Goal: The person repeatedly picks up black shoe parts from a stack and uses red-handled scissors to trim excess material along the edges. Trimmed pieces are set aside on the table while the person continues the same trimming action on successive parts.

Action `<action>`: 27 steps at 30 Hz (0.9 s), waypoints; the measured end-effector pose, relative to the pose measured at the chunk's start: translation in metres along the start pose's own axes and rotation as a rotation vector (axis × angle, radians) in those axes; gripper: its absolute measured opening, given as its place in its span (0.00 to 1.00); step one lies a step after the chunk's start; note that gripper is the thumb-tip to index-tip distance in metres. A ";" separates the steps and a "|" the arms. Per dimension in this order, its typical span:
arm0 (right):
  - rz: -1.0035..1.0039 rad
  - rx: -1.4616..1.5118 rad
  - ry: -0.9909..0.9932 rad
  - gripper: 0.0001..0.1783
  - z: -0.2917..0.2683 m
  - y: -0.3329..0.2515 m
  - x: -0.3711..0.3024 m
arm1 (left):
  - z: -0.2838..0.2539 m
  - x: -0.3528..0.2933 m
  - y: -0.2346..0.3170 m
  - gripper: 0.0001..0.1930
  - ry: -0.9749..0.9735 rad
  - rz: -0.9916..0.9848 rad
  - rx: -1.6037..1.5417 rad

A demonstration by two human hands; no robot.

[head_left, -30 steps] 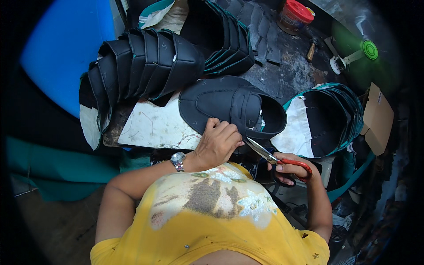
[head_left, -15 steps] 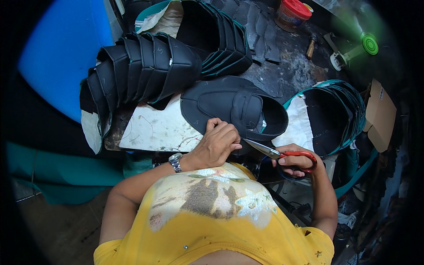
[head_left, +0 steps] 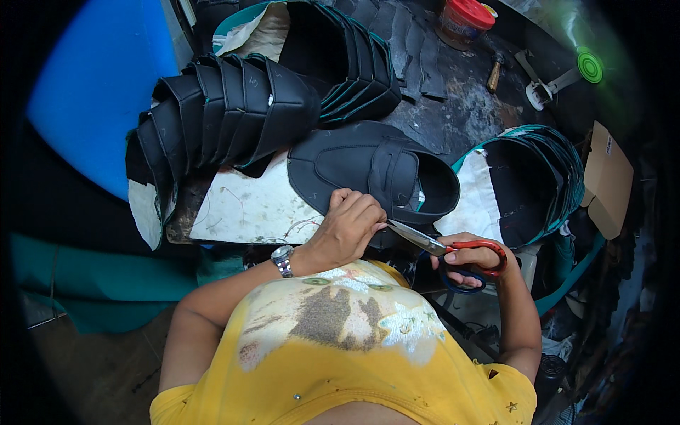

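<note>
I see the left hand (head_left: 348,225) curled over the near edge of a black shoe upper (head_left: 375,173), fingers (head_left: 361,209) clamped on the leather. The upper lies on the worn white surface (head_left: 248,209), its opening toward the right. The right hand (head_left: 473,258) grips scissors (head_left: 443,249) with red and blue handles; fingers closed through the loops, blades nearly together, tips touching the upper's edge just beside the left hand. A stack of black uppers (head_left: 219,117) sits to the left, another stack (head_left: 340,60) behind. A red-lidded jar (head_left: 464,18) stands far back.
</note>
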State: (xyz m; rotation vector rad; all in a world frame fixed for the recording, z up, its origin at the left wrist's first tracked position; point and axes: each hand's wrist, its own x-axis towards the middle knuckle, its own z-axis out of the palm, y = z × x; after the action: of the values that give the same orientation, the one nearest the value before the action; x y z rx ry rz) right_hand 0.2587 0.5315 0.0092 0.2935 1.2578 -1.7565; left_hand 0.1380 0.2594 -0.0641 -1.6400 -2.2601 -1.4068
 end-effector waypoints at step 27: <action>-0.010 -1.633 0.962 0.21 0.016 -0.099 -0.004 | -0.047 0.137 -0.073 0.17 -0.471 0.141 0.291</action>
State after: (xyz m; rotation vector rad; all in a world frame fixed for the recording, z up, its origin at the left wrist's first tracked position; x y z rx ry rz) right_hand 0.1887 0.5248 0.0806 0.1109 2.8596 -0.0337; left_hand -0.0013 0.3285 -0.0172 -2.1383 -2.3541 -0.6699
